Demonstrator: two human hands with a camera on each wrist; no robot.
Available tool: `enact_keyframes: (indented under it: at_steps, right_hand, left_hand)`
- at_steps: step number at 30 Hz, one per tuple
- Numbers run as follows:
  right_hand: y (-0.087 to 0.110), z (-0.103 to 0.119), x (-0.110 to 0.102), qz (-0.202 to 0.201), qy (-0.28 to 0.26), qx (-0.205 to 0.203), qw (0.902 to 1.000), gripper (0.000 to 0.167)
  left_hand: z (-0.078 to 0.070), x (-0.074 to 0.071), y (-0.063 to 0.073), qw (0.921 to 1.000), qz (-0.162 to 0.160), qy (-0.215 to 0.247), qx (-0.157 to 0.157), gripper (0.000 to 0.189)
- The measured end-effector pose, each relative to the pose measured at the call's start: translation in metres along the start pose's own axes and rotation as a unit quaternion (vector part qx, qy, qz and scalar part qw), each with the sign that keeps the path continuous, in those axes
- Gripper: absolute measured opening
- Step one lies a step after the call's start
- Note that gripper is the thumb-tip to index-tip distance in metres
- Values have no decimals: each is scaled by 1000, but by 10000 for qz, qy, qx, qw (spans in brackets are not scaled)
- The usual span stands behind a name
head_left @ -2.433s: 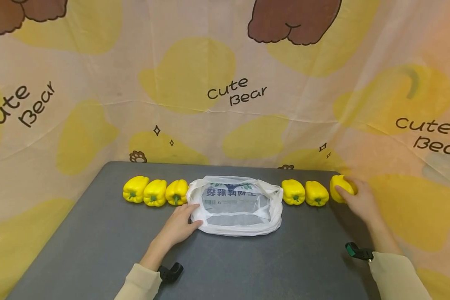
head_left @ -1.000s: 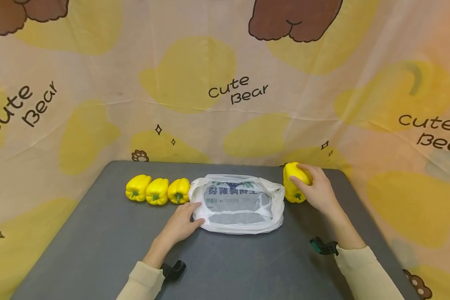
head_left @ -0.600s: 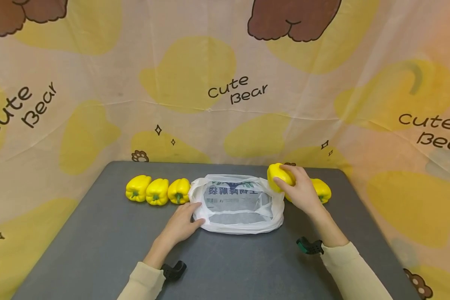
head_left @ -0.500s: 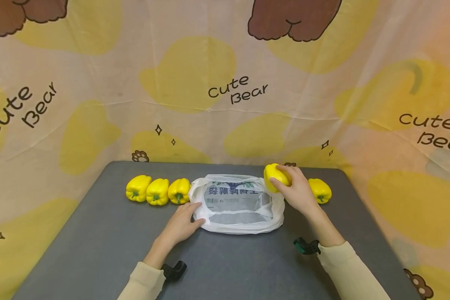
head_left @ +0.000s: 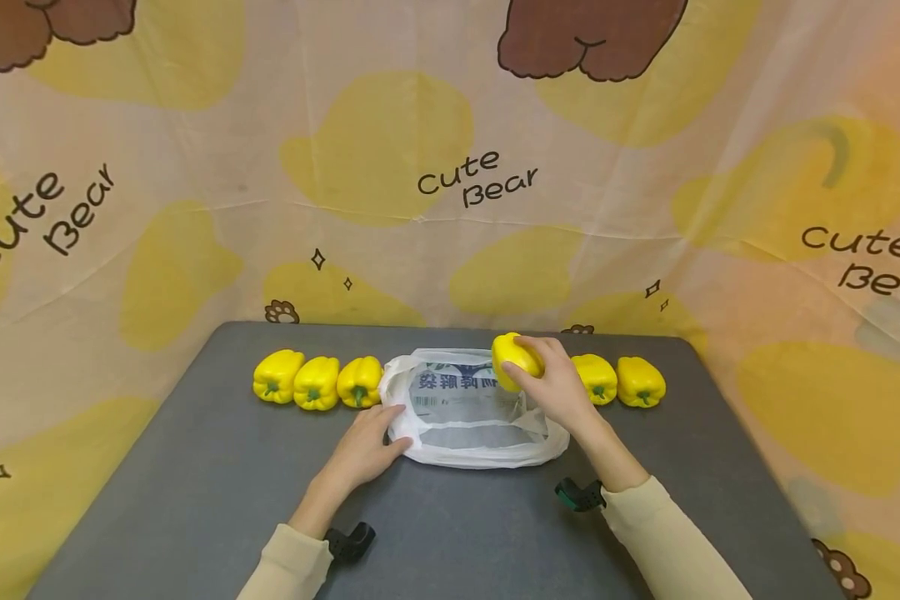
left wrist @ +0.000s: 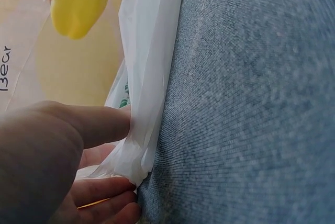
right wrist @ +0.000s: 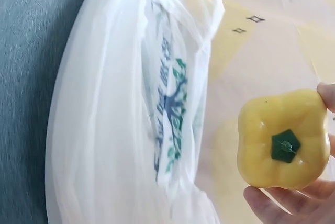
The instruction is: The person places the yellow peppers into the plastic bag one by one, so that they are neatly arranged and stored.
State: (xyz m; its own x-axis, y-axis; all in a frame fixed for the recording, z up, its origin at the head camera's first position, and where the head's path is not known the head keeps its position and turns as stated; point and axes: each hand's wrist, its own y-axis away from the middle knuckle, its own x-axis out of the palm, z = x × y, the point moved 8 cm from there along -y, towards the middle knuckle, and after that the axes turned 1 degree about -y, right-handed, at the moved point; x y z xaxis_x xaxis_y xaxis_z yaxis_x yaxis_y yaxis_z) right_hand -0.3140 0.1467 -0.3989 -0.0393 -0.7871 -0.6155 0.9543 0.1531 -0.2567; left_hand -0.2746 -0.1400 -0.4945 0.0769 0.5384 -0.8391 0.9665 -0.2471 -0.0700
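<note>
A white plastic bag (head_left: 487,455) lies on the table with its mouth spread and printed lettering visible inside. My left hand (head_left: 362,443) holds the bag's left rim; in the left wrist view the thumb and fingers of that hand (left wrist: 102,124) are at the rim's folded plastic. Above the right part of the bag's mouth, my right hand (head_left: 558,385) grips a yellow bell pepper (head_left: 513,358). The right wrist view shows this bell pepper (right wrist: 282,139) with its green stem end facing the camera, fingertips round its side.
Three yellow bell peppers (head_left: 316,383) stand in a row left of the bag. Two more bell peppers (head_left: 641,382) sit to its right. The dark grey table (head_left: 450,533) ends at a patterned cloth backdrop (head_left: 390,167) behind and on both sides.
My right hand has picked up the rightmost bell pepper and carried it left, past the other two, to over the bag. My left hand has stayed on the bag's rim.
</note>
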Motion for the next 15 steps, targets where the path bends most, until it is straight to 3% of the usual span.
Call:
enact_keyframes:
  at_steps: [15]
  right_hand:
    - [-8,17,56,142,-128,-182,9997,53]
  left_hand:
    - [0,0,2,9999,64,24,-141,57]
